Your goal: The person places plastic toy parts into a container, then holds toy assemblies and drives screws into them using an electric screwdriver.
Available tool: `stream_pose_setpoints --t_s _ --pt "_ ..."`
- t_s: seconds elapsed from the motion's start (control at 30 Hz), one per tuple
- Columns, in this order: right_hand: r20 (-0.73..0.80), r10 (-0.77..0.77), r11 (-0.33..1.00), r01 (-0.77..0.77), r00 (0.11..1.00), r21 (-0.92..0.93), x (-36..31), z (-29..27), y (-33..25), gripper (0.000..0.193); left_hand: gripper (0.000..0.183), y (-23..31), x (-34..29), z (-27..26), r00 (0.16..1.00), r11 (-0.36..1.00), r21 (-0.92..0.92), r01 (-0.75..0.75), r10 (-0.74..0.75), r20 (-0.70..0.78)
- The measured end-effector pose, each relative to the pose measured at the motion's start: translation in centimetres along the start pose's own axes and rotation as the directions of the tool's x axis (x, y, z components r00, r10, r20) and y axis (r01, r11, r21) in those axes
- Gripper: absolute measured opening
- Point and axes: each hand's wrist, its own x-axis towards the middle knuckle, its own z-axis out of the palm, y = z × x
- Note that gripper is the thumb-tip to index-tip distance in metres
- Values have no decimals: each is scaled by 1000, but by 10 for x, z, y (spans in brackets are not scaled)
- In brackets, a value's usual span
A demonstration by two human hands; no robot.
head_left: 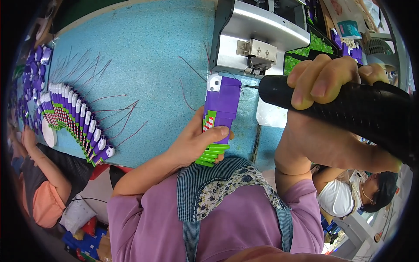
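Packages: a fanned row of purple, white and green toy pieces (pixel 78 124) lies on the blue speckled table (pixel 144 56) at the left, each touching the next, with thin dark wires (pixel 111 107) trailing from them across the table top. More loose purple parts (pixel 32 70) are heaped at the far left edge.

Labels: a teal carton (pixel 349 29) stands at the upper right behind a green patch; purple items sit beside it. The held piece shows a small red-and-white striped sticker near its green end.

Machine: a grey metal fixture (pixel 257 37) with a small bracket on its front stands at the table's far side, just above the held piece.

Held piece: a purple toy housing (pixel 221 111) with a white end and a green ribbed base, upright near the table's near edge, below the fixture.

Left hand: the left hand (pixel 198 142) grasps the housing from below, thumb pressed across its lower front, fingers wrapped behind.

Right hand: the right hand (pixel 331 83) is clenched round a black electric screwdriver (pixel 349 107), held level; its thin bit points left and meets the housing's upper right edge.

Others: a person in an orange sleeve (pixel 43 203) sits at the left; another, wearing a white mask, is at the lower right.
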Motion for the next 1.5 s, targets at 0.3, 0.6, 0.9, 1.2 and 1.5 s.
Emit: stream_pose_setpoints --t_s 0.3,0.6,0.9,1.2,1.5 --pt "-78 52 996 -47 996 72 -12 7 15 98 56 1 -1 4 999 991 132 -5 10 -37" --pt "103 4 992 -17 995 129 9 -27 24 96 50 3 0 1 997 996 76 55 -51 -52" --pt "-209 81 955 -16 975 296 -17 -10 29 99 50 1 0 -1 999 999 28 32 -32 -12" --pt "-168 117 947 -59 979 317 -26 -3 37 96 60 4 2 0 999 999 35 37 -38 8" --pt "-151 48 942 6 987 336 -18 -9 51 97 47 7 3 0 998 994 84 67 -67 -3"
